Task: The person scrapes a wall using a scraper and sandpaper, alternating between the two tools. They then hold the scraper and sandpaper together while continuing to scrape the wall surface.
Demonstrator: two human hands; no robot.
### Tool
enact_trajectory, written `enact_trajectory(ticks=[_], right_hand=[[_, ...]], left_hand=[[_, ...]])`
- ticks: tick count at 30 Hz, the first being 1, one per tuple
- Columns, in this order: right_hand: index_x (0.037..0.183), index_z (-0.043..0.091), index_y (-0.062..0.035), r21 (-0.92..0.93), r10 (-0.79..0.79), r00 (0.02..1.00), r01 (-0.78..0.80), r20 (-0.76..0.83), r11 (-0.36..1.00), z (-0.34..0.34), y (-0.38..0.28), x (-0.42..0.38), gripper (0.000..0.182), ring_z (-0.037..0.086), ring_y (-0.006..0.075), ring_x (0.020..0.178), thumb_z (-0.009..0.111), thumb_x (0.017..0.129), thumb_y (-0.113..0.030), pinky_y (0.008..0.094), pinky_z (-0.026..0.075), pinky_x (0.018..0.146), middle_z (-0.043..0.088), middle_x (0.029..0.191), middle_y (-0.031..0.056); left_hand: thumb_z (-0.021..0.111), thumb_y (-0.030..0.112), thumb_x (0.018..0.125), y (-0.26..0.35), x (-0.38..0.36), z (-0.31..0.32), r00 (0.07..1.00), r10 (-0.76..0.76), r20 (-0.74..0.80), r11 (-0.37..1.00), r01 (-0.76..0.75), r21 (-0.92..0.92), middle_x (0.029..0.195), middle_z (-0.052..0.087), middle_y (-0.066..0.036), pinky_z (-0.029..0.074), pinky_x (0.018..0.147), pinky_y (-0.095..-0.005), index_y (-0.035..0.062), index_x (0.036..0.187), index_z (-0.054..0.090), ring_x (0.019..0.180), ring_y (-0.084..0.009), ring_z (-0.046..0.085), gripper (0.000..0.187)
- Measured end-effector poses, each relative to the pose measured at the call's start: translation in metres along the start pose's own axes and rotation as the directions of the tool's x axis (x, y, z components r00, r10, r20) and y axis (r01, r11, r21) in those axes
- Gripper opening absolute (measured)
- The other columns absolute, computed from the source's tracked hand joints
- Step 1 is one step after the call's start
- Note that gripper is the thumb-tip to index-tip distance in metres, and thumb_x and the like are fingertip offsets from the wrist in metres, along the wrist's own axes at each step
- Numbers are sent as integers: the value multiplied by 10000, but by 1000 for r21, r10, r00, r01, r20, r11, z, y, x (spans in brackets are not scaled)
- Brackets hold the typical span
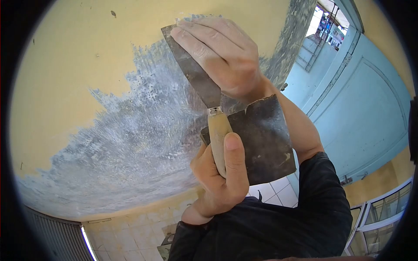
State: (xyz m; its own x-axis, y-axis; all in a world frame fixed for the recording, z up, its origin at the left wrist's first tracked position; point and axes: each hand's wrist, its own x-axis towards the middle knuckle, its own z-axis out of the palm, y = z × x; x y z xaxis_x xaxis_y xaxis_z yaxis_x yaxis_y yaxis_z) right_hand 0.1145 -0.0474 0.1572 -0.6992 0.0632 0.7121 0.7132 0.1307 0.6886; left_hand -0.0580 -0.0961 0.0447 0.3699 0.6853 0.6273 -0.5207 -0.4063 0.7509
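Observation:
My left hand [222, 174] is closed round the pale wooden handle of a putty knife [200, 80], its thumb lying along the handle. The knife's worn dark blade points up and to the left. Behind the handle, a dark sheet with a ragged top edge [267, 141], looking like sandpaper, is also in my left hand. My right hand [226, 50], dusted white, is stretched out above. Its fingers lie nearly straight and close together, with the fingertips at the blade's top edge. The right thumb is hidden.
A yellow wall [74, 65] with a large rough grey-white scraped area [130, 130] fills the left and middle. At right is a light blue door [365, 108] beside a doorway. A white-framed glazed window [383, 217] stands lower right, a ribbed shutter [56, 235] lower left.

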Motion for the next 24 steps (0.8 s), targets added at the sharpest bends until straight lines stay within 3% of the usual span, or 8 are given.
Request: enact_trajectory(ticks=[2,4,7,13,16,20,22,24], right_hand=[[1140,690,45,-13,-3,1000,3,0,1000,-1,-8,-7,380,695,319,1016,700,792,-107,411,574,878,709,1117,181],[1118,719,46,-69,52,998,-49,39,996,-5,-23,-12,366,710,315,967,706,773,-74,356,569,804,734,1078,157],[1118,703,26,-30,57,998,-56,41,998,-1,-15,-12,365,696,316,1012,688,780,-112,400,567,884,711,1126,160],[1082,719,18,-52,10,998,-14,-63,999,8,-3,7,322,696,303,1008,696,788,-110,383,567,899,714,1097,152],[1082,714,16,-80,52,997,-47,64,996,-1,-26,-12,327,696,307,1008,699,782,-114,382,565,893,713,1104,152],[1099,715,13,-40,62,998,-62,13,997,6,-15,-1,331,697,302,1004,705,793,-115,387,570,893,714,1116,150],[1118,712,15,-4,39,999,-39,-3,999,8,-8,9,341,700,302,994,710,798,-102,382,575,882,720,1096,152],[1115,712,16,-16,43,999,-43,-2,999,6,-11,5,341,701,301,991,709,795,-100,382,576,875,722,1088,151]], left_hand=[[461,248,1080,-4,-8,-1,999,-39,14,999,39,3,631,483,1,302,534,-258,35,750,541,580,-69,427,401],[558,113,1024,-17,-18,0,998,-38,-42,999,37,-16,597,531,-95,298,476,-373,27,722,540,482,-266,492,315],[561,125,1028,-14,-12,-3,999,-30,-36,1000,30,3,585,516,-88,295,476,-376,33,714,530,474,-252,477,329],[571,128,1026,-3,4,-11,1000,-27,-2,999,27,-28,593,504,-89,301,481,-375,29,718,537,486,-229,471,326],[571,129,1027,-17,-22,-7,998,-50,-37,998,49,-38,594,506,-94,297,485,-370,31,709,526,498,-225,478,336],[565,125,1026,-7,-8,-9,999,-19,-41,1000,19,1,592,508,-97,297,489,-367,31,708,527,511,-221,485,334],[488,275,1072,2,1,-8,999,7,-38,1000,-8,-26,613,493,-3,293,532,-268,32,708,545,567,-75,425,441],[489,277,1074,-1,-4,-7,999,-29,-46,999,28,-22,613,489,-1,290,530,-270,32,709,544,566,-74,420,443]])
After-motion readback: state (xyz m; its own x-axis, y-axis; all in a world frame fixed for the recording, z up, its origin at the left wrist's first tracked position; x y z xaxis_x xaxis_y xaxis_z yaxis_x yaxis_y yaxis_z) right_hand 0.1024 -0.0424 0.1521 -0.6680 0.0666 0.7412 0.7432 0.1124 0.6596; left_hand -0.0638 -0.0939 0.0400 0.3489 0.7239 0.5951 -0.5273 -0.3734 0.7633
